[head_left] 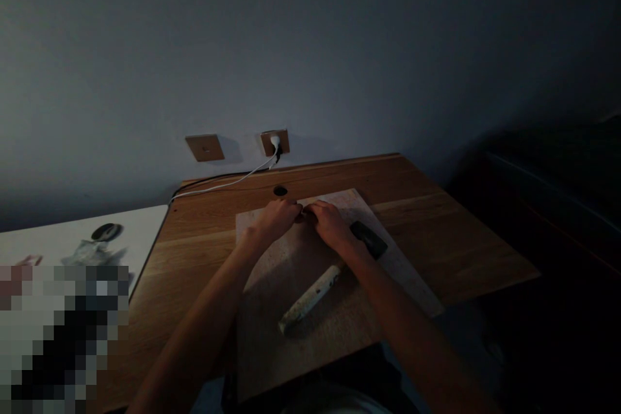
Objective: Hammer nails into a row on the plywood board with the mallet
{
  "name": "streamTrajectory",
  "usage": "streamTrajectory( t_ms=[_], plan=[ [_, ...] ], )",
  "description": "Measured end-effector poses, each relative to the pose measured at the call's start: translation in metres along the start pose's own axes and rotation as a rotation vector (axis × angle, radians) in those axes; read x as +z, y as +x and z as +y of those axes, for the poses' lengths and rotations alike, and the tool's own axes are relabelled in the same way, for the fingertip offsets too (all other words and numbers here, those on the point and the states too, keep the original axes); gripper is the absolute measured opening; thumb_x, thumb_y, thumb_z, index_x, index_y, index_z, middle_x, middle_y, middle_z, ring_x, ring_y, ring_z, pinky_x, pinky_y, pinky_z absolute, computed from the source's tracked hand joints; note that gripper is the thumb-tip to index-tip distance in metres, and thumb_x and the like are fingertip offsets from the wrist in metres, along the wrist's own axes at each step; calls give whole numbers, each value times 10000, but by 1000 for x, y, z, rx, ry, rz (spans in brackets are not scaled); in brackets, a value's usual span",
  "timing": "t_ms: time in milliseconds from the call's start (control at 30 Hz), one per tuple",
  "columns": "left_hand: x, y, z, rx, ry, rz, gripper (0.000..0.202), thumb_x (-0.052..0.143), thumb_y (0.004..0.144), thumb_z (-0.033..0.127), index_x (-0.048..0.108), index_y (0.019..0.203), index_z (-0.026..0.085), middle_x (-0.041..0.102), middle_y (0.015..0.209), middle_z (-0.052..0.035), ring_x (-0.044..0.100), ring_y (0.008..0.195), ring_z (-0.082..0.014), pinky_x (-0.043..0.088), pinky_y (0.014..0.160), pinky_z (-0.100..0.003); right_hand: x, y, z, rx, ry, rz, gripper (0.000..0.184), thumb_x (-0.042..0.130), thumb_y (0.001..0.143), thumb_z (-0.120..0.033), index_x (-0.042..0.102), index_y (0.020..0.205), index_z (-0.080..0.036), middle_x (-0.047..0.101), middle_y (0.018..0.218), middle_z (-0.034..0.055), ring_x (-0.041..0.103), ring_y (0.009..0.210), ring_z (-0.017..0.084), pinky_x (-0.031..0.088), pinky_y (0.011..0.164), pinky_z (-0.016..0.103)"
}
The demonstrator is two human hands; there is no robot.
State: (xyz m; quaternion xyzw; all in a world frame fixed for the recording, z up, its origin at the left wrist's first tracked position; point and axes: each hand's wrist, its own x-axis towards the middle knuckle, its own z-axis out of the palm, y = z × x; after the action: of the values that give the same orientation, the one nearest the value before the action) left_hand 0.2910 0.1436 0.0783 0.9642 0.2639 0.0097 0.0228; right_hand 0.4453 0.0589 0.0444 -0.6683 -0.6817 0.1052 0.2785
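Observation:
My left hand (pixel 280 217) and my right hand (pixel 330 220) meet over the far part of a pale wooden board (pixel 272 362). Fingers of both are curled and pinched together around something small and dark, too dim to name. A mallet lies slantwise on the board, its black head (pixel 371 240) to the right of my right hand. Its worn whitish handle (pixel 310 297) points toward me at the left, and my right forearm passes over the middle of it, hiding the join.
Under the board is a wooden table (pixel 466 246) against a grey wall. A cable hole (pixel 280 191) lies beyond my hands. White and black cables (pixel 223 186) run to a wall socket (pixel 275 142). At left, a white surface (pixel 145 226) holds a dark round object (pixel 107 231) and crumpled plastic (pixel 92 252).

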Motion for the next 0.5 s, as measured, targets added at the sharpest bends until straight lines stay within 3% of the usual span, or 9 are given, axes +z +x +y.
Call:
streamTrajectory(
  t_ms=[500],
  plan=[
    [-1,1,-3,-24,-29,69,224,563,992,238,760,982,133,745,986,-161,725,901,-271,550,793,-340,-4,-1,-4,40,113,32,367,536,879,45,785,1058,-156,766,1075,125,692,1029,223,483,960,306]
  ],
)
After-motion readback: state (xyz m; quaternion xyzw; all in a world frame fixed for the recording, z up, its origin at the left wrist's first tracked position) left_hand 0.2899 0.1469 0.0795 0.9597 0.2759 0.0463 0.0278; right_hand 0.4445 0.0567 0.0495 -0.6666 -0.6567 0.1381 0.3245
